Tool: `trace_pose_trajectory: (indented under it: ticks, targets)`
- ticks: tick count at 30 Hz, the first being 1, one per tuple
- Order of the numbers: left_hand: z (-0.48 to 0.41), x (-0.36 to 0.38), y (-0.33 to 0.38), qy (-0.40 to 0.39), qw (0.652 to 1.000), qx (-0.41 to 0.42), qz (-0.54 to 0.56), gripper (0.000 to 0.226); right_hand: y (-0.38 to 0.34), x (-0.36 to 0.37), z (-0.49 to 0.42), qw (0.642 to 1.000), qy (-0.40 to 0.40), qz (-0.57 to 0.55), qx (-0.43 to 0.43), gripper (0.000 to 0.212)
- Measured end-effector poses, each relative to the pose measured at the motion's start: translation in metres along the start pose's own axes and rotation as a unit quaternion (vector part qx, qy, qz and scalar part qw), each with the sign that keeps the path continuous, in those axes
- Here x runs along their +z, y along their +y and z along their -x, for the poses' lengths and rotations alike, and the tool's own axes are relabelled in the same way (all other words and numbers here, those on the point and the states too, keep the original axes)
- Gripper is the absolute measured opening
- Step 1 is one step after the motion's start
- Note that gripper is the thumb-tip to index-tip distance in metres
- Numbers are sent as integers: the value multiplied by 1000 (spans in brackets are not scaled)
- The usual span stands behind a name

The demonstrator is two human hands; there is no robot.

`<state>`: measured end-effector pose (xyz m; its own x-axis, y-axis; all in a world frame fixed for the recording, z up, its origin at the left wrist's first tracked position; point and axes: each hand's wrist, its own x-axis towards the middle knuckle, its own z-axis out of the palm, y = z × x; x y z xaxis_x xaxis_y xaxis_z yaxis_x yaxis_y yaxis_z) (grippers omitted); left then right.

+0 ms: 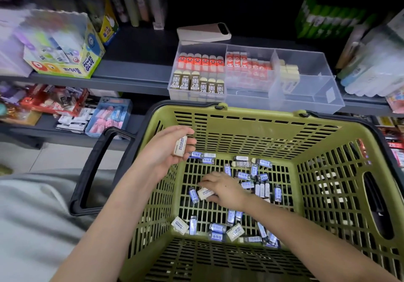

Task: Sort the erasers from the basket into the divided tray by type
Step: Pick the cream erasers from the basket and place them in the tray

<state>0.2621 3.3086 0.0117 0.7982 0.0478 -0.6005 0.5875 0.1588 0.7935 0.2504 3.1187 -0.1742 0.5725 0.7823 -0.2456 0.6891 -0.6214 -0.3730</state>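
Left hand (pixel 166 150) loosely cups white eraser (pixel 180 146); right hand (pixel 225 189) pinches second eraser (pixel 205 193) in basket (pixel 262 112); slack left grip could drop piece

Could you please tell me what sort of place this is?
Likely a stationery shop aisle: shelves carrying a Power Glue display box and a divided tray of erasers, plus a green shopping basket.

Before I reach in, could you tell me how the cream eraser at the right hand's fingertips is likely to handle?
The cream eraser is a flat-sided block, so it probably won't roll. The right hand pinches it with fingertips alone, so it is likely light and stiff. Its paper sleeve may feel slick against the basket floor.
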Motion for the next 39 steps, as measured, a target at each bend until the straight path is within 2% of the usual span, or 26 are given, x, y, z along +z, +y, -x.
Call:
trace_pose_trajectory:
  ticks: [5,7,9,11,13,16,19,21,22,23,25,26,27,29,30,32,34,37,39]
  targets:
    - [-2,0,-2,3,1000,-9,4,13,3,-5,-7,998,-9,55,-23,46]
    - [-3,1,-2,6,1000,-18,-1,12,1,-10,-4,999,12,31,2,46]
    - [-5,2,-6,19,999,-29,-7,12,-6,-20,3,994,81,-52,52,43]
    - [-6,4,-11,39,998,-38,-6,16,-17,-38,11,960,192,-164,120,36]
    - [-5,9,-17,46,998,-47,15,30,-30,-61,19,906,296,-254,166,30]
    - [0,21,-25,-29,997,-63,41,57,-49,-95,26,851,376,-320,179,27]
    - [6,39,-35,-106,991,-49,68,57,-66,-115,30,842,355,-363,180,14]
    - [8,45,-41,-93,992,-34,83,46,-71,-121,36,852,304,-399,148,27]
    - [7,46,-42,-80,992,-37,96,38,-69,-122,41,846,281,-437,122,35]
    - [6,45,-42,-67,990,-48,117,31,-65,-124,47,823,272,-487,105,40]
    - [2,40,-39,-47,982,-79,162,21,-53,-117,60,773,284,-553,129,34]
    - [1,37,-37,-39,980,-91,171,20,-46,-110,67,786,274,-530,160,26]
    - [0,35,-36,-37,980,-98,168,18,-38,-99,73,834,229,-465,189,19]
    - [0,35,-33,-53,982,-103,147,11,-27,-67,83,939,58,-280,192,16]
    - [1,35,-32,-67,982,-106,138,13,-23,-50,88,969,-25,-182,166,23]
    - [0,35,-32,-86,981,-119,127,17,-18,-22,95,987,-127,-22,97,35]
    - [-1,33,-33,-92,980,-135,117,19,-16,-4,98,985,-154,61,53,40]
    - [-3,33,-35,-100,979,-154,88,22,-15,6,96,986,-141,88,33,38]
    - [-2,36,-37,-101,983,-148,33,33,-15,8,96,987,-137,81,24,36]
